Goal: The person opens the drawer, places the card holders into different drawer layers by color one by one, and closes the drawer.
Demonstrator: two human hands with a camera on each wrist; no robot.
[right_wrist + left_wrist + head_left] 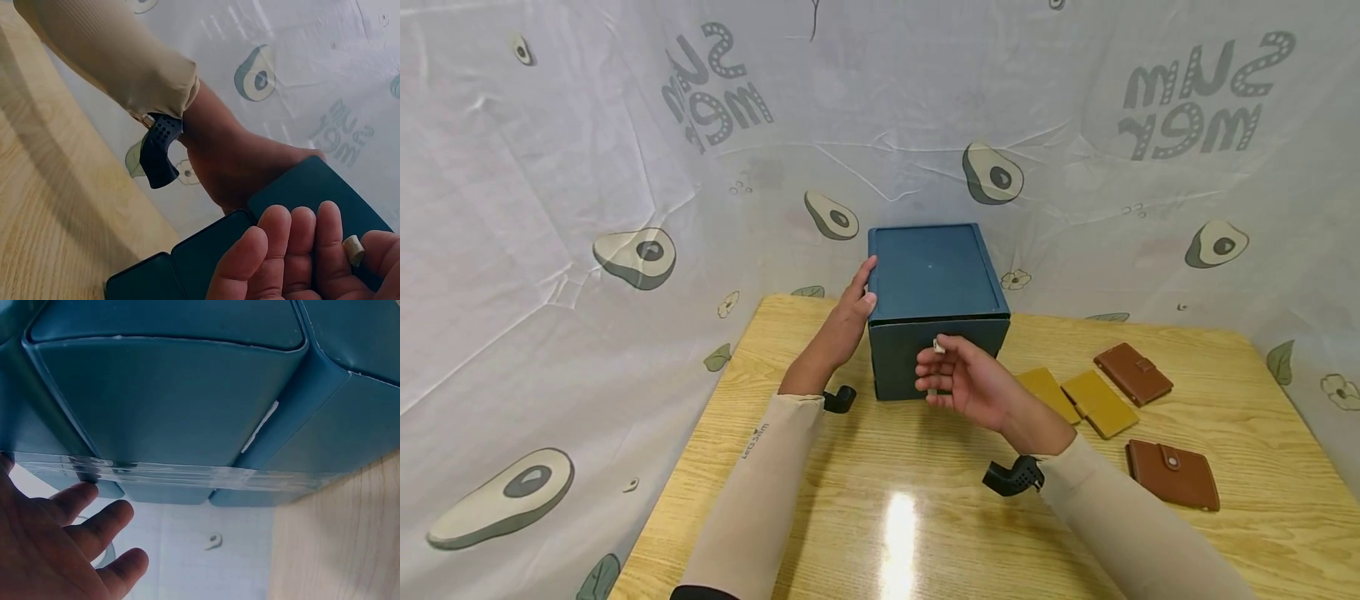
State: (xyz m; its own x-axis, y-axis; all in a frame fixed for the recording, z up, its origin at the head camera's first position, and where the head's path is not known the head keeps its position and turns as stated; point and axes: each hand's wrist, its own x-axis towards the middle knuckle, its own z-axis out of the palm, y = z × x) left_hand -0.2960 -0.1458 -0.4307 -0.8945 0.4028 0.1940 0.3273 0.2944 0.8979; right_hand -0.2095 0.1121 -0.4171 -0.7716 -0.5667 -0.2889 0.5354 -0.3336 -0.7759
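A dark blue box (936, 271) stands at the back of the table, its front panel (895, 367) facing me and a thin gap under its top edge. My left hand (842, 325) rests against the box's left side with its fingers extended. From the left wrist view, that hand (62, 544) lies beside the blue side wall (169, 400), which has a strip of clear tape (250, 478) across it. Between thumb and index finger my right hand (966, 379) pinches a small cream tab (353, 250) at the front panel; its other fingers curl loosely.
To the right of the box lie two yellow wallets (1101, 404) side by side. A brown wallet (1133, 372) is behind them and another brown wallet (1172, 473) nearer me. A white curtain (887, 108) printed with avocados hangs behind the wooden table (850, 500).
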